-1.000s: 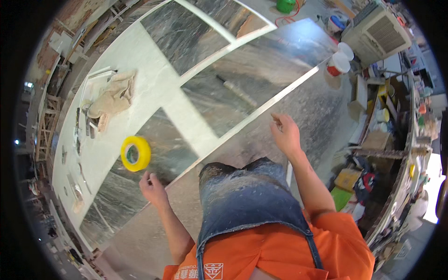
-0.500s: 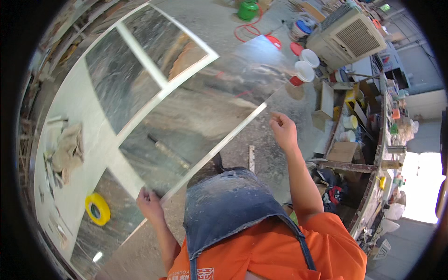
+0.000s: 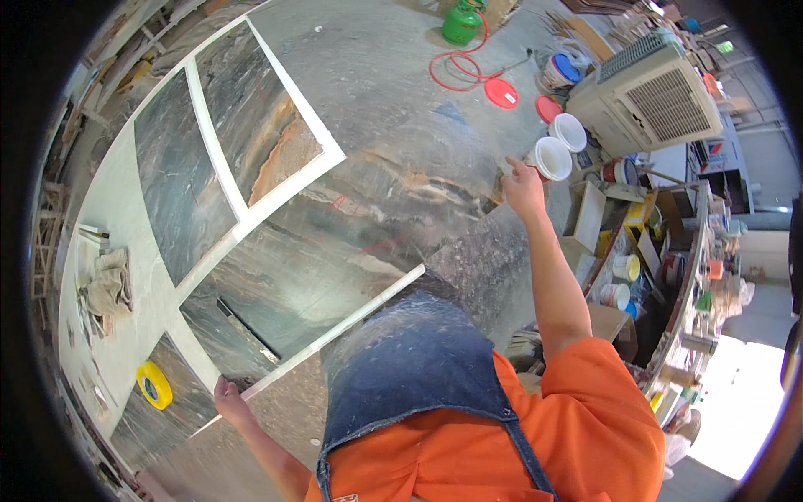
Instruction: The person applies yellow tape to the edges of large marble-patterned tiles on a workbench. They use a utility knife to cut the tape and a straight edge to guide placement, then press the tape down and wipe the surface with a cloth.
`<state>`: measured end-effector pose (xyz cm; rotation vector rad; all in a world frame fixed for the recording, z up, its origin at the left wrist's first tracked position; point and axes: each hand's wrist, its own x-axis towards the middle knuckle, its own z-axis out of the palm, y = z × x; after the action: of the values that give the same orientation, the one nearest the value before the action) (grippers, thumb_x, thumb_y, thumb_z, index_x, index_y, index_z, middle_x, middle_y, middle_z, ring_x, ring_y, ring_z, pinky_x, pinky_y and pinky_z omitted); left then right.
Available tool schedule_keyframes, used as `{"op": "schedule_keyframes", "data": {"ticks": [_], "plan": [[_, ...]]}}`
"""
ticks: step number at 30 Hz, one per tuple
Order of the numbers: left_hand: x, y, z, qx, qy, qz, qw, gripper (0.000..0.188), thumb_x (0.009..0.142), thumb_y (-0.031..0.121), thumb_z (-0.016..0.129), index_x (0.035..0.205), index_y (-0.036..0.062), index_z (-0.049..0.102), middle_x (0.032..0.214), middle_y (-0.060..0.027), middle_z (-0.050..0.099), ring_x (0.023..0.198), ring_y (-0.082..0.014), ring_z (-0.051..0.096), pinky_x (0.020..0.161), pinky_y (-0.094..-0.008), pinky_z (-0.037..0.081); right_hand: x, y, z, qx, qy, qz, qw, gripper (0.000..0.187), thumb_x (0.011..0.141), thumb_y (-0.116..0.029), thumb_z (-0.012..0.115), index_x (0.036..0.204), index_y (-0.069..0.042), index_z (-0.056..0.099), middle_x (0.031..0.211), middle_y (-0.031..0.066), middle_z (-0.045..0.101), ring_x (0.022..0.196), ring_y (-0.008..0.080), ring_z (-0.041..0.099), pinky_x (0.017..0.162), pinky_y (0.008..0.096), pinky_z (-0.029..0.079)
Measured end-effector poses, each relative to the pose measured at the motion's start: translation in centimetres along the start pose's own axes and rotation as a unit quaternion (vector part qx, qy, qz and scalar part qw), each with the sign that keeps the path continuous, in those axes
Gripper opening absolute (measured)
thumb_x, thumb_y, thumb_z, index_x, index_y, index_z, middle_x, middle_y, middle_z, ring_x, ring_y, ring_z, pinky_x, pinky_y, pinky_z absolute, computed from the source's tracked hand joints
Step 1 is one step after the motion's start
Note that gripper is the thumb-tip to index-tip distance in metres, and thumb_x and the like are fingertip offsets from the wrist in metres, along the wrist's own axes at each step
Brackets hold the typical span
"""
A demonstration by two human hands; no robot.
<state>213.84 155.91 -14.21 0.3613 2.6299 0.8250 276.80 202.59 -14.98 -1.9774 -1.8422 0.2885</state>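
A grey stone slab [image 3: 284, 276] with brown veins lies in front of me, crossed and edged by white strips [image 3: 343, 322]. At its near left corner, my left hand [image 3: 232, 400] is closed on the edge, beside the end of a strip. The fingers' undersides are hidden. My right hand [image 3: 524, 191] reaches out to the slab's far right edge, index finger stretched, holding nothing I can see. On the slab between the strips rests a long thin tool [image 3: 248, 333], dark at one end. A yellow tape roll [image 3: 155, 386] lies left of my left hand.
Left on the pale surface is a crumpled cloth [image 3: 109, 284]. White buckets [image 3: 552, 159] and red lids [image 3: 501, 94] stand beyond my right hand. A green gas cylinder [image 3: 462, 23] with a red hose is farther off. An air cooler [image 3: 661, 100] and cluttered shelves line the right.
My right hand has moved forward to the slab's far right edge. My left hand stays at the near left corner. The view has shifted, with the slab now lower and farther left.
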Motion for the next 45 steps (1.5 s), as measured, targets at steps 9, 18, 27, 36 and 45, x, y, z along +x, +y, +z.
{"op": "schedule_keyframes", "data": {"ticks": [9,18,27,36,45], "plan": [[-2.1,1.0,0.8,-0.036,0.066,-0.01,0.997,0.041,0.091,0.008,0.065,0.129,-0.0061,0.068,0.12,-0.018,0.074,0.11,-0.0248,0.071,0.097,-0.0376,0.054,1.8,4.3,0.2,0.228,-0.197,0.058,0.952,0.047,0.094,-0.01,0.064,0.141,-0.001,0.063,0.121,0.0128,0.072,0.104,0.0179,0.067,0.09,0.0312,0.053],[-3.4,2.8,1.0,-0.055,0.07,-0.028,0.996,0.047,0.087,0.005,0.063,0.133,0.0007,0.069,0.094,-0.0076,0.071,0.083,-0.0151,0.064,0.078,-0.0307,0.053,1.8,4.6,0.5,0.34,-0.167,0.163,0.911,0.043,0.099,-0.006,0.063,0.142,-0.004,0.063,0.1,-0.0009,0.062,0.081,0.0085,0.057,0.067,0.0256,0.049],[-2.9,1.1,1.5,-0.097,0.085,-0.014,0.992,0.044,0.088,0.001,0.064,0.131,0.0034,0.071,0.096,-0.0061,0.066,0.086,-0.0154,0.061,0.081,-0.0299,0.052,1.4,3.6,0.6,0.362,-0.157,0.153,0.906,0.043,0.099,-0.004,0.061,0.141,0.001,0.062,0.092,-0.0005,0.059,0.074,0.0101,0.057,0.062,0.0257,0.049],[-2.9,1.3,1.3,-0.108,0.073,-0.03,0.991,0.046,0.088,0.001,0.064,0.134,0.0033,0.07,0.1,-0.0031,0.065,0.092,-0.0141,0.06,0.086,-0.0283,0.049,1.3,3.5,0.2,0.347,-0.164,0.149,0.911,0.043,0.097,-0.005,0.064,0.14,-0.003,0.064,0.094,-0.0021,0.06,0.077,0.0081,0.059,0.064,0.0252,0.053],[-3.0,1.4,1.3,-0.099,0.075,-0.03,0.992,0.044,0.09,0.001,0.064,0.133,0.0033,0.07,0.103,-0.0053,0.064,0.093,-0.0154,0.059,0.088,-0.0293,0.049,0.7,2.0,-0.3,0.312,-0.153,0.164,0.923,0.044,0.098,-0.007,0.065,0.141,-0.005,0.064,0.095,-0.0025,0.06,0.08,0.008,0.058,0.068,0.0253,0.055]]}}
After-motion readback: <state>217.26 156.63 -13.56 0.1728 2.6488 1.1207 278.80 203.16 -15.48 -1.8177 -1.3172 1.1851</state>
